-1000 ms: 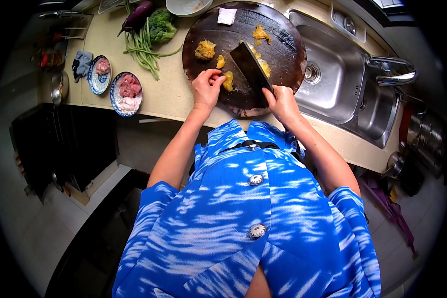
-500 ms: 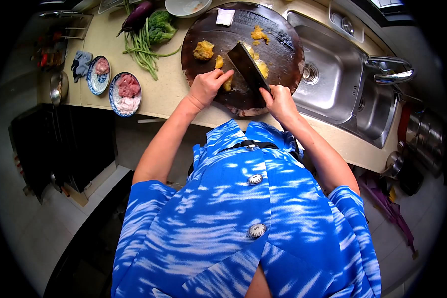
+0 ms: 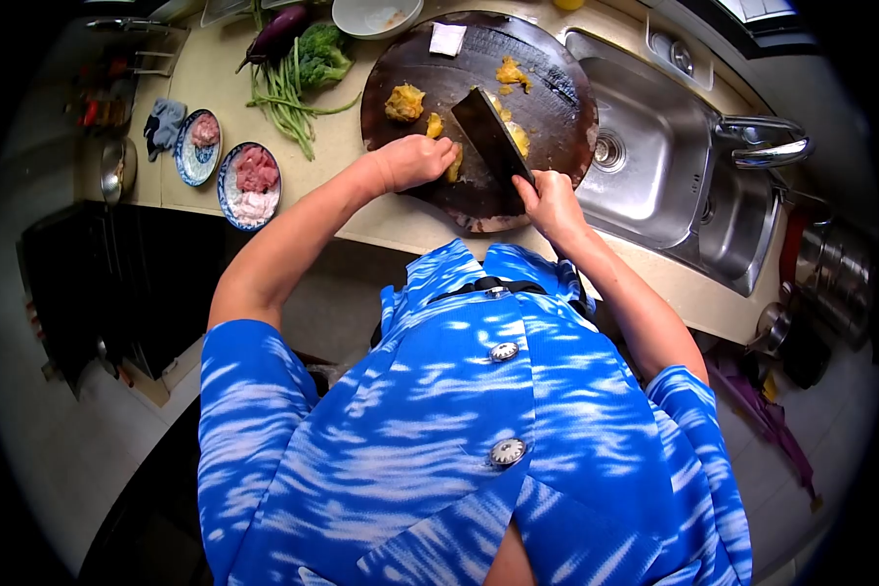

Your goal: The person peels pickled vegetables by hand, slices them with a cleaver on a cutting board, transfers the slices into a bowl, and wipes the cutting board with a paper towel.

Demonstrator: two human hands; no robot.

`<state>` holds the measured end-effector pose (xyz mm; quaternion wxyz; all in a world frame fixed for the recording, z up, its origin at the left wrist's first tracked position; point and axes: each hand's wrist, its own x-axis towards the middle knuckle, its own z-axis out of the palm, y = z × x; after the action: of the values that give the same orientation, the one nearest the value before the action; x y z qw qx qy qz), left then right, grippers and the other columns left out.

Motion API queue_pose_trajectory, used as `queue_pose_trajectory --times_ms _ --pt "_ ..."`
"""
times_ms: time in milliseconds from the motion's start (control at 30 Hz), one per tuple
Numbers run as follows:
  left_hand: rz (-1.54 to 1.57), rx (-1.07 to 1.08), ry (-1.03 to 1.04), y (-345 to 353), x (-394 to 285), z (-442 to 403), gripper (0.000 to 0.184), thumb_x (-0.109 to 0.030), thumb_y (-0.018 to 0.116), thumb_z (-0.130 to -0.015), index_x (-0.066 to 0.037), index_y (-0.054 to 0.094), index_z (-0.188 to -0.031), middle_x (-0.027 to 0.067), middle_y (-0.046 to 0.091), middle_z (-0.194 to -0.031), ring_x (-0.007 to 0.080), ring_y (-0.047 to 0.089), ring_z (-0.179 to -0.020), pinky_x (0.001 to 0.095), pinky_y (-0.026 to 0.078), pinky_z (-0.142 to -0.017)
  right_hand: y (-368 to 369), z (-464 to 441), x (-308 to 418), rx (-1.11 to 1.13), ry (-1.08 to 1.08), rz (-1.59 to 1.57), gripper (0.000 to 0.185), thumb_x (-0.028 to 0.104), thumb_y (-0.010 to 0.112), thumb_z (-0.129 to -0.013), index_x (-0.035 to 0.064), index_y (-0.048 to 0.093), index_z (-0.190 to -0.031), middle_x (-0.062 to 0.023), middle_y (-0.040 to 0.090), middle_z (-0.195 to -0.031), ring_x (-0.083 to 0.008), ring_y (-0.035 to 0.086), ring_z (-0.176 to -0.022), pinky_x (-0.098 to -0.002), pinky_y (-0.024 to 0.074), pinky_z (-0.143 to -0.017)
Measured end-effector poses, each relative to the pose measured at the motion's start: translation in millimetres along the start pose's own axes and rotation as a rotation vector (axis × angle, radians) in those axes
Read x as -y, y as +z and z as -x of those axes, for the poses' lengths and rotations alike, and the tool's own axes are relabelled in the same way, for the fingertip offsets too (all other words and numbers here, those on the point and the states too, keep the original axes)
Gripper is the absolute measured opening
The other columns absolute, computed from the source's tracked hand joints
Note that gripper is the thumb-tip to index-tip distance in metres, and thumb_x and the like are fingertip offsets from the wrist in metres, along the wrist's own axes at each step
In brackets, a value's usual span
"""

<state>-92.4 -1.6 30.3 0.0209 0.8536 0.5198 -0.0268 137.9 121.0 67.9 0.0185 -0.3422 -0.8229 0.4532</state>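
My right hand [image 3: 557,207] grips a dark-bladed cleaver [image 3: 493,137] by its handle. The blade slants up and left over a round dark wooden chopping board [image 3: 391,83]. On the board's near left side my left hand [image 3: 418,162] is closed, fingers curled, touching or beside a yellow-orange soft food piece [image 3: 454,166]; what lies inside the fingers is hidden. Another small piece [image 3: 435,125] sits just above that hand. A larger lump [image 3: 404,103] lies at the left, chopped bits [image 3: 514,73] farther back. More yellow food [image 3: 520,140] shows partly behind the blade.
A folded white cloth [image 3: 447,39] rests on the board's far side. Left stand two patterned plates of raw meat [image 3: 255,168] [image 3: 203,131], green beans [image 3: 288,103], broccoli [image 3: 320,61], an eggplant [image 3: 278,31] and a white bowl [image 3: 376,18]. A steel sink [image 3: 649,181] borders the right.
My left forearm has swung outward with the elbow moving left, and the left fingers have curled in more. My right hand and the cleaver stay almost the same.
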Motion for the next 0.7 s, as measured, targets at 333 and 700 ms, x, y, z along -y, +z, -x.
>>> queue_pose_trajectory --times_ms 333,700 --pt "0.505 -0.554 -0.683 11.3 -36.1 13.7 0.007 -0.005 0.06 -0.08 -0.002 0.062 -0.085 0.0125 0.06 -0.076 0.0261 0.061 -0.063 0.0342 0.05 -0.057 -2.1 -0.9 0.2 -0.014 -0.006 0.016 0.026 0.018 0.06 -0.084 -0.0061 0.063 -0.075 -0.0288 0.055 -0.067 -0.045 0.057 -0.069 -0.0468 0.0455 -0.061" --pt "0.457 -0.586 -1.082 2.4 -92.5 -14.8 0.039 -0.015 0.078 -0.064 -0.002 0.056 -0.093 0.0131 0.053 -0.09 0.0317 0.05 -0.085 0.0394 0.041 -0.078 -2.4 -1.1 -1.3 0.012 0.049 -0.009 0.027 0.018 0.061 -0.085 -0.0067 0.063 -0.076 -0.0292 0.055 -0.068 -0.0449 0.058 -0.07 -0.0459 0.0459 -0.061"
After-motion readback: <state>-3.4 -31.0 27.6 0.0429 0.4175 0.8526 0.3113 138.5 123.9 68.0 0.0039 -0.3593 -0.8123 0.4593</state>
